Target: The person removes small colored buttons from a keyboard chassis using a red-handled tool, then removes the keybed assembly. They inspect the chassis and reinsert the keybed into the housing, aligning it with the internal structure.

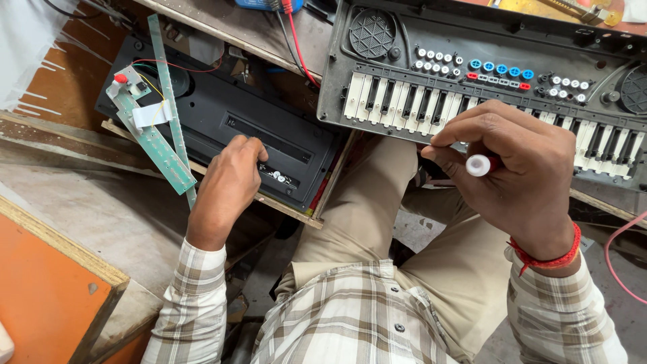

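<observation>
The right hand (515, 172), at about three o'clock in the view, is closed around a small tool with a white cap (478, 165) and a red body, its fingertips pinched near the keys of the grey electronic keyboard (472, 74). The left hand (229, 185), at about nine o'clock, lies palm down with fingers curled loosely on a black plastic housing panel (269, 135); it holds nothing and rests beside a few small white buttons near the panel's lower edge.

Nearest the camera are a checked shirt and tan trousers, the knees between the two pieces of work. Beyond the left hand, toward ten o'clock, a long green circuit board (156, 145) leans across the black panel, with a white ribbon, thin wires and a red button at its top end. Toward one o'clock the keyboard sits tilted, showing a round speaker grille (371, 32), rows of white, blue and red buttons, and black and white keys. A red wire (300, 50) runs down at twelve o'clock.

Judging from this, the step in hand looks like work at the keys with the tool tip, which is hidden behind the fingers. A next move would call for a steady, precise touch.
</observation>
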`<state>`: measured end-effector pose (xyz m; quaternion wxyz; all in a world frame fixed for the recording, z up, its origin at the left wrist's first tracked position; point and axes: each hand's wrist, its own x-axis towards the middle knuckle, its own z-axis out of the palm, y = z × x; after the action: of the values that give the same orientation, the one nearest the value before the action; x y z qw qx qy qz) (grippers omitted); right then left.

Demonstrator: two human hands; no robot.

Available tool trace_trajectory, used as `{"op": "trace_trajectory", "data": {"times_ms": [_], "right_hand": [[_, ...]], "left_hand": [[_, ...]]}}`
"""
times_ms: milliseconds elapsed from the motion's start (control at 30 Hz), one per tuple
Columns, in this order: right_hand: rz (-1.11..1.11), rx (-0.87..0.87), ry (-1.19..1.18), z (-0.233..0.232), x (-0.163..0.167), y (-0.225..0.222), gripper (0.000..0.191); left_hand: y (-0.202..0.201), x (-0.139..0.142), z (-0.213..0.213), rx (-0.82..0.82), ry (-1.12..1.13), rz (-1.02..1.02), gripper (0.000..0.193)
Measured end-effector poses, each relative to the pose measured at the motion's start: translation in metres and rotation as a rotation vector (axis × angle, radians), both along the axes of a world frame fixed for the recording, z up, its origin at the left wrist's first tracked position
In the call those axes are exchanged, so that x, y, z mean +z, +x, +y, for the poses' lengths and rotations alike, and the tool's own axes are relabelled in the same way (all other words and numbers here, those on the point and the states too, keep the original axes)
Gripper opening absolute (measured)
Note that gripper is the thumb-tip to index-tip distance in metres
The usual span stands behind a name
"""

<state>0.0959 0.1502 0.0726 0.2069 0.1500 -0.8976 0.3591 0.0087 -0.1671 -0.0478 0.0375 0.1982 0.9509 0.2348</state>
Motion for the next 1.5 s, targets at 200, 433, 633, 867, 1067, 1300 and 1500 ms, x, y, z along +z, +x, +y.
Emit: {"op": "trace_trajectory", "data": {"times_ms": [200,433,633,867,1067,1300,1500], "right_hand": [[-0.027,-0.004,-0.026,-0.001,0.000,0.000,0.016],[-0.011,-0.030,0.017,0.005,-0.002,0.004,0.017],[-0.010,-0.146,0.046,0.029,0.001,0.003,0.009],[-0.002,-0.203,0.443,0.054,-0.009,-0.027,0.014],[-0.151,-0.196,0.445,0.067,-0.028,-0.042,0.019],[-0.186,-0.187,0.514,0.078,-0.040,-0.043,0.016],[-0.165,-0.186,0.519,0.080,-0.042,-0.043,0.016]], "left_hand": [[0.000,0.001,0.002,0.001,0.010,0.004,0.011],[0.000,0.001,0.001,-0.003,0.016,-0.009,0.009],[-0.001,0.001,0.002,0.019,-0.003,-0.025,0.007],[-0.003,0.007,0.004,-0.007,0.012,-0.015,0.009],[-0.004,0.011,0.011,0.015,0.166,-0.054,0.010],[0.001,-0.013,0.063,0.088,1.152,-0.668,0.042],[0.014,-0.022,0.110,0.109,1.697,-1.029,0.058]]}}
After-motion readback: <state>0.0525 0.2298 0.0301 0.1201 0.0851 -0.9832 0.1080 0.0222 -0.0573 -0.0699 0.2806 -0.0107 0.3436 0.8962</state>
